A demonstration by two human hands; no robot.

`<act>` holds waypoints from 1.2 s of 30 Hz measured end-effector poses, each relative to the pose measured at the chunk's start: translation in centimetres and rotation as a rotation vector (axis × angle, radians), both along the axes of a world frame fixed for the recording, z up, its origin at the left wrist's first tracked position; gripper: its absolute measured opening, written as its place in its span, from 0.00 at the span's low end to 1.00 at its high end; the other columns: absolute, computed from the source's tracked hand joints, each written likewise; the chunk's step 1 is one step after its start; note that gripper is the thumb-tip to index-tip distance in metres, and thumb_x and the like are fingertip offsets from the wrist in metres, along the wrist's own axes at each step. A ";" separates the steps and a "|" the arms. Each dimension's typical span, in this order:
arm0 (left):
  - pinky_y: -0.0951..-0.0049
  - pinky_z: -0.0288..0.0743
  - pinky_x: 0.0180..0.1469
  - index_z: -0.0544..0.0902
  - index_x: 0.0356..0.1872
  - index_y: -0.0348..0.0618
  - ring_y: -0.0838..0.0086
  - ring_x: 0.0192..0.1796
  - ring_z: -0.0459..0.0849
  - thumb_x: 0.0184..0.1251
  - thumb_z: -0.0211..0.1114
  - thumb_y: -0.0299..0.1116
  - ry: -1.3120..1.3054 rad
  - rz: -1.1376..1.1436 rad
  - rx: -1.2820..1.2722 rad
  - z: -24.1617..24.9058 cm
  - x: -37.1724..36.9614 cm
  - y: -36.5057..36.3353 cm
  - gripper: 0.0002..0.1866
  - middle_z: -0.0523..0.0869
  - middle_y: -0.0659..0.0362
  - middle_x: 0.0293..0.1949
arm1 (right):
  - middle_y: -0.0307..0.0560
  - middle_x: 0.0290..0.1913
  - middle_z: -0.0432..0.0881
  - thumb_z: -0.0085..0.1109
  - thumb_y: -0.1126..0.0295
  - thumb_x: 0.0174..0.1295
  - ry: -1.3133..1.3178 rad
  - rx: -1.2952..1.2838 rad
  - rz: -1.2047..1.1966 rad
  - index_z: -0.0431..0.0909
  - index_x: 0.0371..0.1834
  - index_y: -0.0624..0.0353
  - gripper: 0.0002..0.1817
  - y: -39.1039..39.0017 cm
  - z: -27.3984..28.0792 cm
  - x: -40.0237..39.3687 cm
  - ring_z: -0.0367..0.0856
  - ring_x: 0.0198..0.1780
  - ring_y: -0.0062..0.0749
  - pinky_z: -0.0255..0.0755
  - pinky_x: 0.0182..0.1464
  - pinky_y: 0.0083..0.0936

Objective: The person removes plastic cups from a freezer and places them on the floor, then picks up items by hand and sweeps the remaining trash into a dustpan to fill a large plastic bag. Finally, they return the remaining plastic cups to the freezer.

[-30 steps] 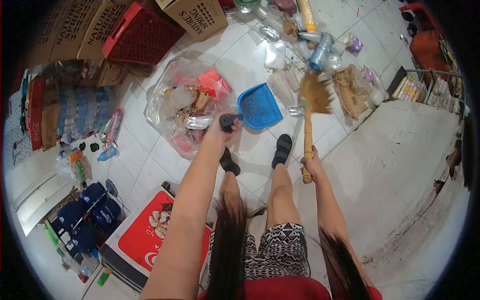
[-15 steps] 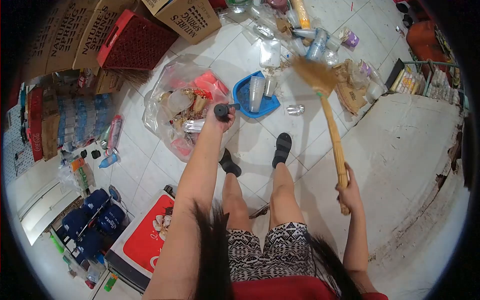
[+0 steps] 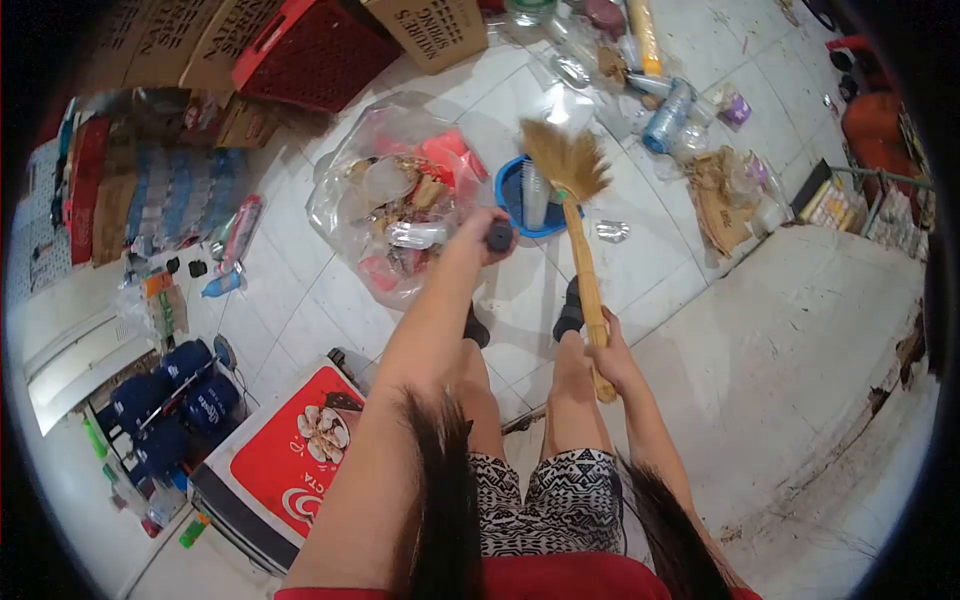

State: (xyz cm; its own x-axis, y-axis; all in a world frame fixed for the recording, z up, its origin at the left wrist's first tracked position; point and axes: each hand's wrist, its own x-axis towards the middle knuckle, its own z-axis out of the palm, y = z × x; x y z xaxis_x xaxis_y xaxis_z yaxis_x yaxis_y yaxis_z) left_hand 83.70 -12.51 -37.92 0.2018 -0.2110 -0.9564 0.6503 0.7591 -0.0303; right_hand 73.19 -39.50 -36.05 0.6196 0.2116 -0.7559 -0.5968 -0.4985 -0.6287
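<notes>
My left hand [image 3: 484, 232] is closed round the black handle of a blue dustpan [image 3: 548, 228] that lies on the tiled floor. A stack of clear plastic cups [image 3: 534, 195] rests in the pan. My right hand [image 3: 616, 360] grips the wooden handle of a soft broom [image 3: 583, 262], whose tan bristles are over the pan's far right side and partly hide it. Just right of the pan lies a crumpled silvery piece [image 3: 612, 231]. A large clear plastic bag [image 3: 335, 190] filled with rubbish sits open to the left of the pan.
Loose plastic litter, a blue-tinted bottle [image 3: 668, 118] and torn brown paper [image 3: 722, 205] lie at the far right. A red crate [image 3: 310, 55] and cardboard boxes [image 3: 425, 30] stand at the back left. A red-topped freezer [image 3: 290, 450] is near my left side.
The broom has swung left, bringing its bristles from the right over to the dustpan, and my right hand has moved left with it. My view has shifted slightly.
</notes>
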 end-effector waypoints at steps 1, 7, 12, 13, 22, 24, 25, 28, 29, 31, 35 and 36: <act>0.83 0.66 0.17 0.65 0.29 0.35 0.77 0.20 0.72 0.46 0.55 0.30 -0.007 -0.055 0.027 0.0 -0.6 -0.2 0.12 0.72 0.55 0.24 | 0.51 0.34 0.70 0.47 0.80 0.40 -0.001 0.009 0.016 0.46 0.58 0.50 0.38 -0.4 1.1 -0.2 0.72 0.24 0.30 0.66 0.23 0.17; 0.80 0.68 0.16 0.66 0.29 0.43 0.77 0.17 0.72 0.46 0.57 0.32 -0.152 -0.180 -0.042 -0.1 -6.7 -0.1 0.11 0.72 0.62 0.18 | 0.44 0.23 0.67 0.47 0.84 0.39 0.344 0.082 -0.184 0.47 0.59 0.45 0.40 -4.1 10.8 1.0 0.66 0.14 0.24 0.64 0.13 0.20; 0.86 0.59 0.15 0.58 0.49 0.54 0.83 0.20 0.65 0.50 0.53 0.29 -0.300 0.060 -0.270 2.3 -15.2 0.8 0.23 0.67 0.63 0.24 | 0.43 0.21 0.67 0.47 0.83 0.39 0.220 0.086 -0.299 0.46 0.60 0.43 0.41 -8.4 13.9 -0.7 0.64 0.11 0.22 0.62 0.10 0.17; 0.87 0.57 0.15 0.57 0.51 0.54 0.83 0.20 0.63 0.50 0.52 0.29 -0.334 0.112 -0.302 4.3 -16.4 0.8 0.24 0.66 0.63 0.25 | 0.43 0.22 0.66 0.46 0.82 0.39 0.192 0.137 -0.378 0.45 0.60 0.42 0.41 -9.3 14.2 -0.9 0.64 0.11 0.21 0.62 0.10 0.16; 0.87 0.62 0.15 0.51 0.58 0.53 0.85 0.17 0.63 0.49 0.51 0.25 -0.432 0.482 -0.325 16.8 -23.9 3.1 0.32 0.64 0.62 0.25 | 0.43 0.23 0.66 0.41 0.81 0.42 0.111 -0.018 -0.444 0.44 0.60 0.41 0.38 -11.2 10.7 0.2 0.63 0.10 0.21 0.62 0.09 0.15; 0.87 0.63 0.16 0.52 0.58 0.53 0.85 0.17 0.63 0.48 0.52 0.26 -0.434 0.488 -0.226 18.0 -26.2 4.1 0.33 0.64 0.63 0.24 | 0.44 0.23 0.66 0.41 0.80 0.43 0.183 -0.057 -0.460 0.44 0.59 0.40 0.37 -11.4 9.2 0.2 0.64 0.11 0.23 0.63 0.10 0.17; 0.88 0.64 0.16 0.53 0.58 0.52 0.84 0.17 0.63 0.45 0.54 0.26 -0.433 0.484 -0.195 18.3 -28.1 4.7 0.35 0.64 0.63 0.23 | 0.44 0.23 0.66 0.41 0.80 0.43 0.180 -0.051 -0.446 0.44 0.59 0.40 0.37 -11.3 8.6 0.1 0.64 0.11 0.23 0.63 0.10 0.17; 0.87 0.66 0.18 0.54 0.58 0.52 0.82 0.18 0.66 0.40 0.56 0.25 -0.423 0.509 -0.064 20.3 -30.8 6.0 0.38 0.65 0.62 0.23 | 0.44 0.23 0.67 0.43 0.78 0.43 0.264 -0.127 -0.473 0.44 0.59 0.39 0.37 -11.0 7.3 -0.1 0.65 0.12 0.26 0.64 0.12 0.20; 0.87 0.66 0.20 0.54 0.58 0.52 0.81 0.20 0.68 0.38 0.56 0.24 -0.408 0.528 0.028 20.8 -31.3 6.5 0.39 0.66 0.61 0.25 | 0.44 0.23 0.67 0.43 0.78 0.43 0.261 -0.126 -0.466 0.44 0.59 0.39 0.37 -10.9 7.0 0.0 0.65 0.12 0.26 0.64 0.12 0.20; 0.85 0.67 0.28 0.51 0.60 0.50 0.79 0.26 0.69 0.37 0.54 0.22 -0.334 0.384 0.216 20.7 -32.1 7.6 0.40 0.69 0.61 0.29 | 0.44 0.23 0.67 0.43 0.77 0.43 0.307 -0.141 -0.480 0.44 0.59 0.39 0.37 -10.1 7.1 -0.1 0.65 0.13 0.26 0.64 0.12 0.20; 0.83 0.62 0.34 0.45 0.61 0.49 0.79 0.30 0.67 0.40 0.55 0.22 -0.171 -0.006 0.652 19.4 -31.8 8.0 0.43 0.68 0.61 0.33 | 0.44 0.23 0.67 0.44 0.77 0.43 0.320 -0.145 -0.483 0.44 0.59 0.39 0.37 -8.8 6.7 0.1 0.65 0.13 0.26 0.64 0.12 0.20; 0.82 0.64 0.29 0.42 0.61 0.52 0.79 0.25 0.67 0.42 0.55 0.20 -0.155 -0.092 0.777 17.8 -32.2 7.9 0.43 0.68 0.61 0.29 | 0.44 0.23 0.67 0.44 0.77 0.43 0.322 -0.147 -0.481 0.44 0.59 0.39 0.37 -8.5 6.6 0.2 0.65 0.13 0.26 0.64 0.12 0.20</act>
